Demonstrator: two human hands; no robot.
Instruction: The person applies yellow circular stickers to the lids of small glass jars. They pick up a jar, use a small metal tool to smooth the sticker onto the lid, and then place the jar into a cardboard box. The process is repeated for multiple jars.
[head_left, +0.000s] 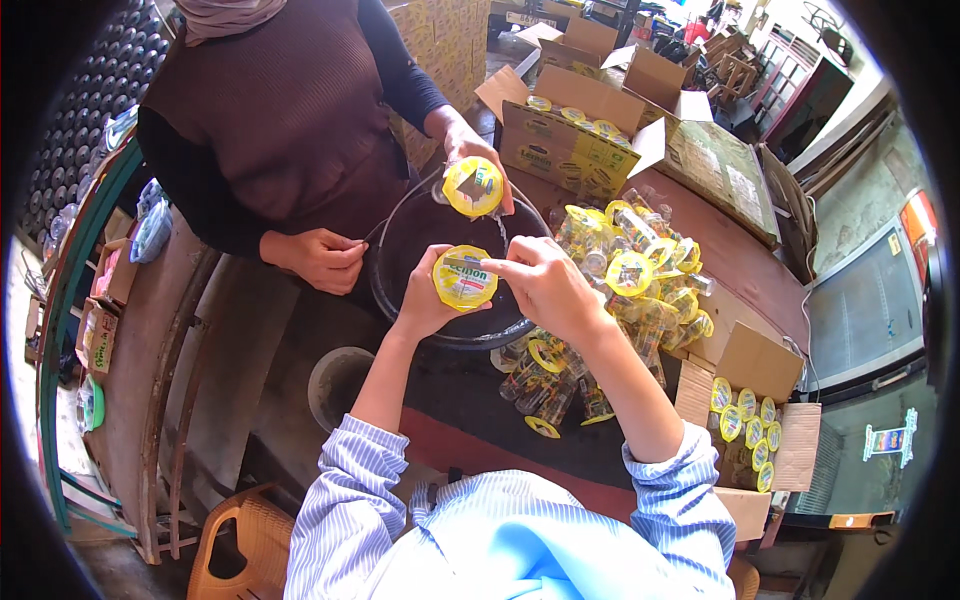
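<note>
My left hand (418, 300) is wrapped round a drink cup (464, 290) with a yellow-rimmed sealed lid, its top facing up. At the lid's right edge, the fingers of my right hand (552, 285) are drawn together; a small pale strip lies across the lid by the fingertips, too small to name. Both hands are above the near side of a black bucket (410, 225). Across it, a co-worker's hand (465, 143) holds another yellow-lidded cup (472, 187), tilted, with liquid seen beside it. The co-worker's other hand (318, 258) is by the bucket's left side.
A heap of yellow-lidded clear cups (630, 272) lies right of the bucket. Behind it stands an open carton (565, 150) of cups; another carton (750, 390) with cups is at the right. A grey pail (335, 385) stands below left, near an orange-brown chair (240, 540).
</note>
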